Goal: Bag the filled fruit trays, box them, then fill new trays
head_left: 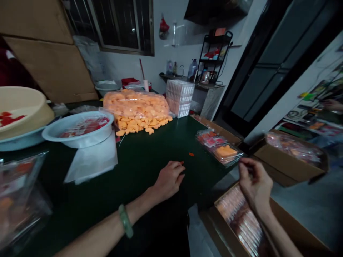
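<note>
Left hand (168, 180): positioned low over the counter (144, 155), fingers half curled; a red-orange bit (182, 162) is seen at the fingertips, but whether it is pinched or only touched cannot be told.
Loose orange piece (191, 154): located on the counter just beyond the left fingertips, ahead and to the right; its long axis is set roughly crosswise; it is approached more closely by the left hand than by the right.
Right hand (255, 184): raised above the open carton of packs (238, 226), fingers curled toward the thumb; whether anything is gripped cannot be told.
Clear plastic packs (221, 149): placed at the counter's right side, ahead and left of the right hand.
Surface: dark green; orange pieces (136, 110) are heaped at the back, partly covered by clear plastic.
Room: dimly lit; bounded by a window (120, 25) and a dark-framed door (257, 67).
</note>
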Demonstrator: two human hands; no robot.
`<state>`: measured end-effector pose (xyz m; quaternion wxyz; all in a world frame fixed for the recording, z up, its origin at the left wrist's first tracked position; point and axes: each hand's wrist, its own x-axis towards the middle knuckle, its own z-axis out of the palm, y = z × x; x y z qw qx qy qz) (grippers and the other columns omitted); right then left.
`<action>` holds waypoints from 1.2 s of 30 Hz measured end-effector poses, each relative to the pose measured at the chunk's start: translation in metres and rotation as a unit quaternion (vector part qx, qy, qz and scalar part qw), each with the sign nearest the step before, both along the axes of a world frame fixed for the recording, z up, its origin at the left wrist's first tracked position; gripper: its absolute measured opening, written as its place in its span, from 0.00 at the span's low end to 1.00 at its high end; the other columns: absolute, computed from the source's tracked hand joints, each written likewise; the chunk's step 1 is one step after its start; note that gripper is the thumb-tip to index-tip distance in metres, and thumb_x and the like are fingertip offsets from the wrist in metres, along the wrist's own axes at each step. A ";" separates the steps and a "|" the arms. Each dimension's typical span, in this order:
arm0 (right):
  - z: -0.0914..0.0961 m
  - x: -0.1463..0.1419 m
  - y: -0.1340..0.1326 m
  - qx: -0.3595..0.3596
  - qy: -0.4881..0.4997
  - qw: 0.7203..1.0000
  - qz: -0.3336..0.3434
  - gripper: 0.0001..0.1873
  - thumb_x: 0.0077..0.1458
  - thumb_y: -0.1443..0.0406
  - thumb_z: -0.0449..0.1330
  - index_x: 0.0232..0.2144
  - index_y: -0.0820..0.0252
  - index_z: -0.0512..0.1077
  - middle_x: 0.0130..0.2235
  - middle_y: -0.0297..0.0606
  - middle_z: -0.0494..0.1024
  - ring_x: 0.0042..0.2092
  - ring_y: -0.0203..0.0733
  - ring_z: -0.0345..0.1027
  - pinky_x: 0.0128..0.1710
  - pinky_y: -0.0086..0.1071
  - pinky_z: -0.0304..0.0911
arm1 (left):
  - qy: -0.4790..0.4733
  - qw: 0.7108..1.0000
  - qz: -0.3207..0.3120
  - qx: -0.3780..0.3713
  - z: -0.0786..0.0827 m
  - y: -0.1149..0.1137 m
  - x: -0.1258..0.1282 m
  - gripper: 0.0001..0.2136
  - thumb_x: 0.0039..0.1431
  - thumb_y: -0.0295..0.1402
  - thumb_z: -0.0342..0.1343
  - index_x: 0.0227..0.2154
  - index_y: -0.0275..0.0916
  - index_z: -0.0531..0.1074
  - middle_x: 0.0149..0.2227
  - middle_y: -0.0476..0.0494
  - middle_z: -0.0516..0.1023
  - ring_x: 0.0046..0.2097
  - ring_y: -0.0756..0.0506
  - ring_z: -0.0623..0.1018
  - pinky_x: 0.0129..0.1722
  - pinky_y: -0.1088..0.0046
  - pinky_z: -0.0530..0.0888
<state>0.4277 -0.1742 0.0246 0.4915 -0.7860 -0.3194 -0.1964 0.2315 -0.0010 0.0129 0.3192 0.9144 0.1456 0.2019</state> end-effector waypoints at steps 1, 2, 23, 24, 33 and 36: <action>0.006 0.026 0.003 -0.005 0.010 1.000 -0.025 0.11 0.51 0.62 0.53 0.36 0.62 0.68 0.33 0.42 0.72 0.30 0.39 0.65 0.31 0.31 0.62 | -0.016 0.998 0.014 -0.055 -0.002 0.004 0.016 0.10 0.54 0.26 0.50 0.38 0.37 0.72 0.42 0.41 0.72 0.46 0.44 0.69 0.47 0.64 0.67; 0.009 0.052 0.008 -0.019 0.025 0.999 -0.038 0.12 0.50 0.62 0.52 0.36 0.63 0.68 0.33 0.43 0.73 0.30 0.39 0.65 0.31 0.31 0.62 | -0.030 0.992 0.033 -0.119 -0.003 0.007 0.032 0.09 0.54 0.26 0.50 0.36 0.37 0.72 0.40 0.42 0.73 0.44 0.45 0.70 0.46 0.65 0.67; -0.005 0.173 0.077 -0.187 0.411 0.875 0.176 0.20 0.39 0.54 0.64 0.17 0.59 0.60 0.12 0.27 0.62 0.14 0.28 0.52 0.14 0.24 0.49 | 0.018 0.762 0.140 -0.632 -0.004 -0.003 0.204 0.08 0.52 0.27 0.53 0.20 0.33 0.63 0.14 0.53 0.62 0.14 0.54 0.66 0.15 0.79 0.60; -0.002 0.171 0.076 -0.170 0.424 0.870 0.187 0.20 0.39 0.55 0.65 0.18 0.59 0.59 0.13 0.27 0.63 0.15 0.28 0.53 0.14 0.23 0.50 | 0.008 0.760 0.125 -0.638 -0.005 -0.003 0.203 0.08 0.52 0.27 0.54 0.20 0.33 0.64 0.14 0.53 0.63 0.14 0.54 0.66 0.15 0.79 0.59; 0.036 0.105 0.059 0.036 0.551 0.779 0.298 0.18 0.38 0.69 0.66 0.32 0.58 0.63 0.21 0.28 0.72 0.18 0.31 0.63 0.16 0.23 0.57 | -0.092 0.771 0.041 -0.629 0.015 -0.011 0.135 0.07 0.47 0.32 0.57 0.27 0.34 0.67 0.14 0.51 0.67 0.16 0.53 0.68 0.16 0.80 0.55; 0.042 0.063 0.062 0.051 0.582 0.723 0.369 0.15 0.41 0.64 0.66 0.32 0.60 0.66 0.22 0.30 0.73 0.21 0.32 0.66 0.18 0.24 0.61 | -0.125 0.787 0.023 -0.603 0.024 -0.012 0.085 0.09 0.46 0.34 0.59 0.27 0.34 0.67 0.15 0.52 0.67 0.16 0.54 0.68 0.15 0.81 0.54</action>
